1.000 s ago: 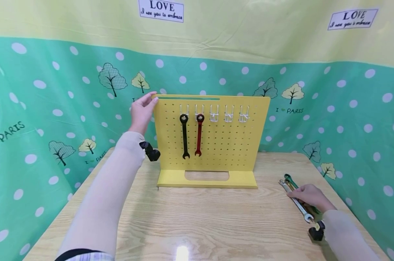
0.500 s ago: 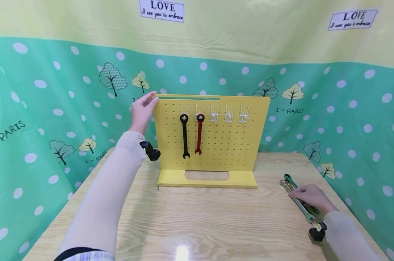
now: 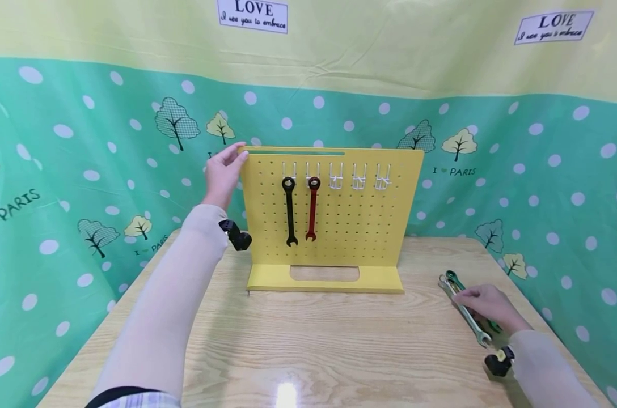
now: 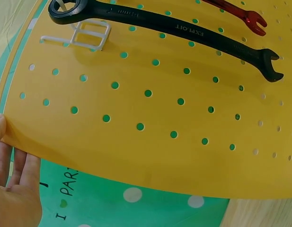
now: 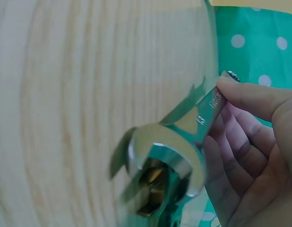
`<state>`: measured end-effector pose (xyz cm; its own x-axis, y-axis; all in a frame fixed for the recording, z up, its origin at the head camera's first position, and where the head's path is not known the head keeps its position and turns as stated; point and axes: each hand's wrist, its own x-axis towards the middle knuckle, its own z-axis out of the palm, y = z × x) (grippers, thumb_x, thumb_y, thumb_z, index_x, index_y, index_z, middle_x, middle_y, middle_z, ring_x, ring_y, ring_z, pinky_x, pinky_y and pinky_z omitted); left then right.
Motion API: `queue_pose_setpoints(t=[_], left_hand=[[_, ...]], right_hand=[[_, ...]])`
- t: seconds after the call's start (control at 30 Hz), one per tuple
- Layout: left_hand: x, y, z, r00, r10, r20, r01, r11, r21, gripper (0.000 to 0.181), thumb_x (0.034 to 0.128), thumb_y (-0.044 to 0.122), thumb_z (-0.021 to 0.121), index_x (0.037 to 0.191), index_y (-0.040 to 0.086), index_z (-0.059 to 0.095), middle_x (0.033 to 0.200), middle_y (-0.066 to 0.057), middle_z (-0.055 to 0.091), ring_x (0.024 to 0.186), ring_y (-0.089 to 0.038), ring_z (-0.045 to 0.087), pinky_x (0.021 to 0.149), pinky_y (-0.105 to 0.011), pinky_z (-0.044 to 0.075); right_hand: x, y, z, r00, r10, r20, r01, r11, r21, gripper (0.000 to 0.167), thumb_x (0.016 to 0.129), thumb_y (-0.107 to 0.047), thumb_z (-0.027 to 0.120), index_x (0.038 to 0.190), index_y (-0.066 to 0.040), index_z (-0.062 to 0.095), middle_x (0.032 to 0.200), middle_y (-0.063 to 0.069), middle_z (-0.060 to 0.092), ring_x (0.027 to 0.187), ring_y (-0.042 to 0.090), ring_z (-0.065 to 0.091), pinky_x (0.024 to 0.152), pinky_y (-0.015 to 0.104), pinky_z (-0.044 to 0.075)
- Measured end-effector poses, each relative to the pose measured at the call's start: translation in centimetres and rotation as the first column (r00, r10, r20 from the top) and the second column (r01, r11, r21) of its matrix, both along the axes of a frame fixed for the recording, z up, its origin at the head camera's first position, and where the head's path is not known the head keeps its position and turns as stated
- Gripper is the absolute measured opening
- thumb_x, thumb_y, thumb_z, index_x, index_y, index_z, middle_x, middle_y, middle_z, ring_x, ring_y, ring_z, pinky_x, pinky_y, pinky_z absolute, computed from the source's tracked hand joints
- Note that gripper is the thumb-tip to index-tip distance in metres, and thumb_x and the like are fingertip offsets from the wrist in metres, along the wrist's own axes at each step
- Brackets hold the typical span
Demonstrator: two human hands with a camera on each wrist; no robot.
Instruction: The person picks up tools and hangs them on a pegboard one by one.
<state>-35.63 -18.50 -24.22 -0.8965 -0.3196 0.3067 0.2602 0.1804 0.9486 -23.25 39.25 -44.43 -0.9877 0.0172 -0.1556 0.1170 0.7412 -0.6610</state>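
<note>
My left hand (image 3: 222, 177) holds the upper left corner of a yellow pegboard (image 3: 359, 238), thumb in front and fingers behind. On its white hooks (image 3: 358, 180) hang a black combination wrench (image 3: 290, 212) and a red one (image 3: 312, 215), open ends down. At the right of the table my right hand (image 3: 492, 309) pinches a silver combination wrench (image 3: 470, 320) by its shaft. In the right wrist view its open end (image 5: 172, 137) faces the camera. Beneath the hand lies a green wrench (image 3: 453, 276); a gold-coloured one (image 5: 155, 184) shows partly behind the silver.
The pegboard stands on a wooden table (image 3: 313, 351), its base toward the front. Three hooks on the right carry no wrench. A green and yellow printed curtain (image 3: 339, 105) encloses the back and both sides.
The silver wrench has shifted and turned slightly in my right hand, which has moved a little to the right. The red wrench's slight swing has settled. My left hand keeps its place.
</note>
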Motion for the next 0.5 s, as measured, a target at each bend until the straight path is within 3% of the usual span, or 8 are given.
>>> queue_pose_setpoints(t=[0.23, 0.5], left_hand=[[0.1, 0.0, 0.0, 1.0, 0.003, 0.007, -0.003, 1.0, 0.001, 0.033, 0.098, 0.031, 0.066, 0.131, 0.027, 0.067, 0.129, -0.003, 0.064, 0.115, -0.015, 0.059, 0.103, -0.028, 0.046], [0.0, 0.0, 0.1, 1.0, 0.0, 0.014, 0.0, 1.0, 0.003, 0.033, 0.0978, 0.031, 0.066, 0.131, 0.028, 0.067, 0.131, -0.002, 0.064, 0.116, -0.015, 0.059, 0.104, -0.028, 0.045]], right_hand=[[-0.1, -1.0, 0.7, 1.0, 0.016, -0.017, -0.016, 0.999, -0.027, 0.057, 0.097, -0.043, 0.066, 0.122, 0.008, 0.064, 0.09, 0.006, 0.065, 0.08, 0.022, 0.058, 0.066, 0.034, 0.054], [-0.6, -2.6, 1.9, 1.0, 0.018, -0.02, -0.02, 0.995, -0.102, 0.056, 0.098, -0.045, 0.064, 0.124, 0.005, 0.064, 0.082, 0.008, 0.061, 0.077, 0.024, 0.058, 0.066, 0.036, 0.055]])
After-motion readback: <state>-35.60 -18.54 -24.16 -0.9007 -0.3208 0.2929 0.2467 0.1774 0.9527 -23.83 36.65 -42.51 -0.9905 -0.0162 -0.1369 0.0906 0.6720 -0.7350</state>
